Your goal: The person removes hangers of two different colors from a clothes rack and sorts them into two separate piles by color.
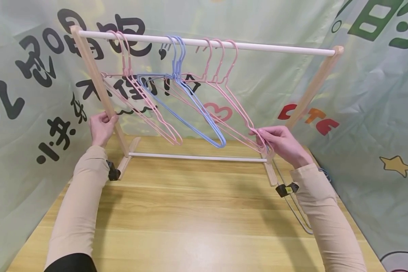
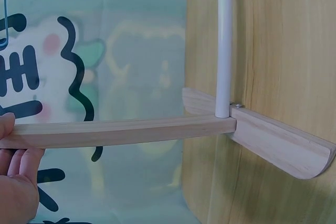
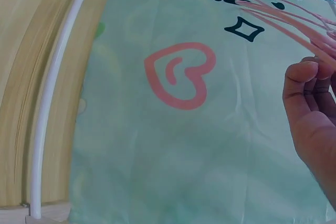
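A wooden clothes rack with a white top rail stands on the table, and pink and blue hangers hang from the rail. My left hand grips the rack's left post partway up; the left wrist view shows fingers and thumb around this post. On the other side, my right hand pinches the right-hand pink hangers at their lower right corner. In the right wrist view the right hand is partly cut off. Blue hangers hang mid-rail, and two pink hangers hang toward the left.
A white lower bar joins the rack's wooden feet. Grey wire hangers lie on the wooden table at the right, partly hidden by the right forearm. Printed cloth surrounds the table behind and at the sides.
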### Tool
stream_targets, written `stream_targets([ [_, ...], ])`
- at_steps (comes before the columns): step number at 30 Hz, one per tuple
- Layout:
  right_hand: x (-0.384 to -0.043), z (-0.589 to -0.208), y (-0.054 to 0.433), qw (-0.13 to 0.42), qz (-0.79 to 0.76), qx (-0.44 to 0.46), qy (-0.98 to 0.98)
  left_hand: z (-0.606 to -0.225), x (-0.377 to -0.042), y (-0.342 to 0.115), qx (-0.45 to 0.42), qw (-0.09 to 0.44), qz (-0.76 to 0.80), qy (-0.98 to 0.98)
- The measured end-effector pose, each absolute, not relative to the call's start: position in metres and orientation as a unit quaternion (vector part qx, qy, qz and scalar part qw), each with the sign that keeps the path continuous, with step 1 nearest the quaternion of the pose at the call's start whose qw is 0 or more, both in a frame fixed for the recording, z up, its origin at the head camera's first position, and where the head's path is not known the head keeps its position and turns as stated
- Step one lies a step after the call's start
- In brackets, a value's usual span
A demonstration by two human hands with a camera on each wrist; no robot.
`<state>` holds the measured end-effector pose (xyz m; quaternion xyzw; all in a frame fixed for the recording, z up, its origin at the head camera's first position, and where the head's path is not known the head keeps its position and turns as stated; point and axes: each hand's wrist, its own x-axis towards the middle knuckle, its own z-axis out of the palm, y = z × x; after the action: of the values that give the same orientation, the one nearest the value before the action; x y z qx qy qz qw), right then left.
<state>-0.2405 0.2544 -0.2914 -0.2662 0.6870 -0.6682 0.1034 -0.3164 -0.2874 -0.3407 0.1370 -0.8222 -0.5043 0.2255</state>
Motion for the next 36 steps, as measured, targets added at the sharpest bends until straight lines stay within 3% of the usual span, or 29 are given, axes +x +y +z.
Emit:
stream_targets([
  [14, -0.2407, -0.2929, 0.2523, 0.125, -0.728, -0.208, 0.642, -0.3394, -0.3133, -0.2846, 0.139, 0.227, -0.5, -0.824],
  [36, -0.2383, -0.294, 0.2571, 0.093, -0.717, -0.189, 0.664, -0.3394, -0.3119, -0.2831, 0.137, 0.234, -0.503, -0.821],
])
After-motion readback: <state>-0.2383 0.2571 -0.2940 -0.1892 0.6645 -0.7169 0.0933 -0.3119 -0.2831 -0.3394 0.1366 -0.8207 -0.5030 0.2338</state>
